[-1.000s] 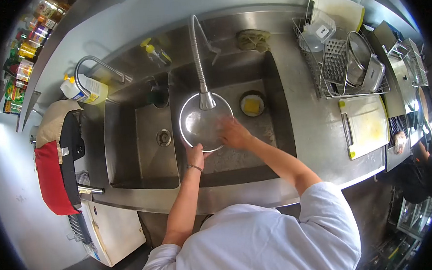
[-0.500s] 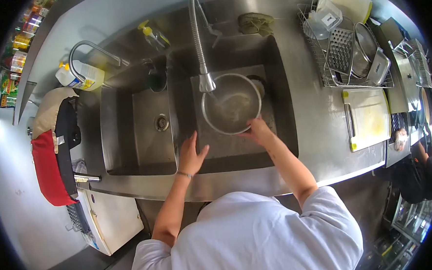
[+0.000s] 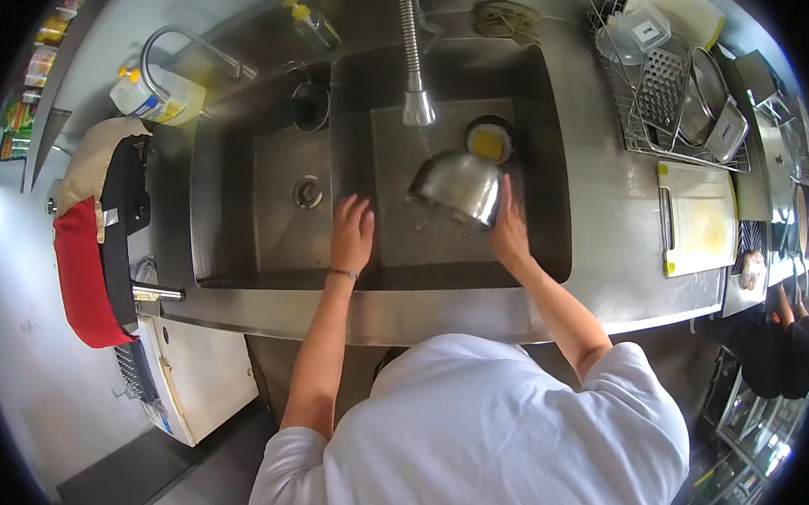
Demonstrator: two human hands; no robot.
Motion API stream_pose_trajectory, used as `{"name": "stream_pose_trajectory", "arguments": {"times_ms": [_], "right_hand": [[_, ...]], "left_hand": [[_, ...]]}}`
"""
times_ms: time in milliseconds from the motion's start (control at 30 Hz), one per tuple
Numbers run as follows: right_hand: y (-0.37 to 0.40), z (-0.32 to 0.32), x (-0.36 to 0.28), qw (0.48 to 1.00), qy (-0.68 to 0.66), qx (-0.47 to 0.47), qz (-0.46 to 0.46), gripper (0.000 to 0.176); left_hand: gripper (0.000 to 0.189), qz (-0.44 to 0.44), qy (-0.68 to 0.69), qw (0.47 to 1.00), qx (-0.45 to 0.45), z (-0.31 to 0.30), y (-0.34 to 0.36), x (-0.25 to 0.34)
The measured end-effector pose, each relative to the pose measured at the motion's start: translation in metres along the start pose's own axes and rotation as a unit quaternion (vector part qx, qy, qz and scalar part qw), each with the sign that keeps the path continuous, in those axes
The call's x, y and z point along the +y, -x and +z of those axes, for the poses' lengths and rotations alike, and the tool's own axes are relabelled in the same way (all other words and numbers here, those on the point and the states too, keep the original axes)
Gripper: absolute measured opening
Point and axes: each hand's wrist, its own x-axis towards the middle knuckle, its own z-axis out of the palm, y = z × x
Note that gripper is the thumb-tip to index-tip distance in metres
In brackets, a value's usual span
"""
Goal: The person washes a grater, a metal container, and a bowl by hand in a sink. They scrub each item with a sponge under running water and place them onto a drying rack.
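A steel bowl (image 3: 463, 187) is tipped on its side in the right basin (image 3: 422, 242), its outer surface facing up and right. My right hand (image 3: 510, 227) holds the bowl at its right edge. Above the bowl hangs the spray tap (image 3: 418, 107), with a thin stream of water below it. My left hand (image 3: 352, 238) is over the divider between the basins, fingers apart and holding nothing. Behind the bowl, a yellow sponge (image 3: 487, 143) lies in a small round dish.
The left basin (image 3: 280, 232) holds a dark cup (image 3: 309, 107). Soap bottles (image 3: 316, 27) and a cloth (image 3: 507, 18) stand behind the basins. On the right are a dish rack (image 3: 631, 117) and a cutting board (image 3: 700, 214). Another person (image 3: 776, 352) is at the far right.
The bowl has gone from upright to tipped over, uncovering the sponge dish. My right hand has shifted up the bowl's right side. The head view has shifted too.
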Motion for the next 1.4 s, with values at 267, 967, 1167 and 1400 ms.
{"name": "stream_pose_trajectory", "arguments": {"times_ms": [267,967,1167,1400], "right_hand": [[0.004,0.004,-0.039,0.996,-0.066,0.025,-0.057,0.090],[-0.043,-0.057,-0.047,0.802,-0.538,-0.130,0.226,0.055],[-0.044,-0.070,-0.035,0.851,-0.493,-0.011,0.179,0.046],[0.009,-0.155,-0.028,0.998,-0.002,0.068,-0.012,0.088]], "left_hand": [[0.027,-0.067,0.138,0.987,0.044,-0.017,-0.038,0.023],[0.040,-0.261,0.490,0.824,-0.117,0.003,-0.079,0.059],[0.032,-0.265,0.434,0.853,-0.121,0.022,-0.092,0.073],[0.027,-0.091,0.317,0.939,-0.097,0.043,-0.113,0.074]]}}
